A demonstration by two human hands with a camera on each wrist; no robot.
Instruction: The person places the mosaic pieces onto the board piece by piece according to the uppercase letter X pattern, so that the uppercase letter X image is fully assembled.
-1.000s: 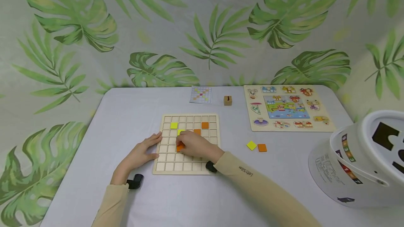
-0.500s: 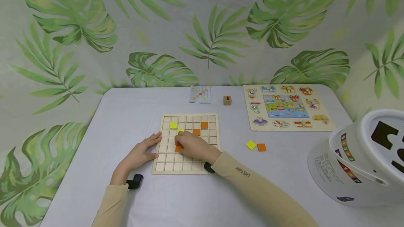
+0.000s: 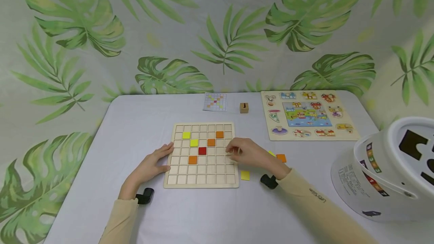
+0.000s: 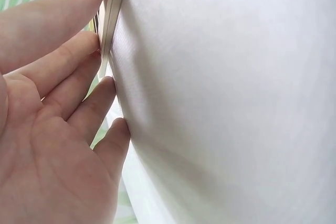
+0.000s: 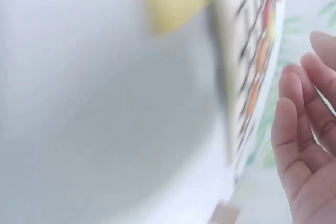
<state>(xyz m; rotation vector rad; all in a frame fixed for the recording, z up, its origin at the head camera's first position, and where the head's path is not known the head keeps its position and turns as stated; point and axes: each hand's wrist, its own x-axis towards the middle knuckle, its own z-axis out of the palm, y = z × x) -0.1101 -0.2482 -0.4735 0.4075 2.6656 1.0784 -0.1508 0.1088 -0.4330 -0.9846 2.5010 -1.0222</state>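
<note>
A square wooden grid board [image 3: 183,179] lies on the table. Set in its cells are two yellow tiles, one of them the upper-left yellow tile [image 3: 186,135], a red tile [image 3: 202,151], and three orange tiles, including the lower orange tile [image 3: 193,160]. My left hand [image 3: 152,164] rests at the board's left edge, fingertips and thumb touching it; in the left wrist view those fingers [image 4: 79,59] are fairly straight. Over the board's right edge hovers my right hand [image 3: 252,153], fingers loosely bent, nothing visible between them in the right wrist view.
Right of the board lie a loose yellow tile [image 3: 245,175], another partly behind the right hand, and an orange tile [image 3: 281,158]. Behind stand a pattern card [image 3: 215,102], a small wooden cube [image 3: 244,108] and a picture puzzle board [image 3: 305,134]. A white bucket [image 3: 359,183] stands far right.
My right hand has left the orange tile in its cell and moved right to the board's edge, uncovering the red tile and a loose yellow tile. The left hand stays put.
</note>
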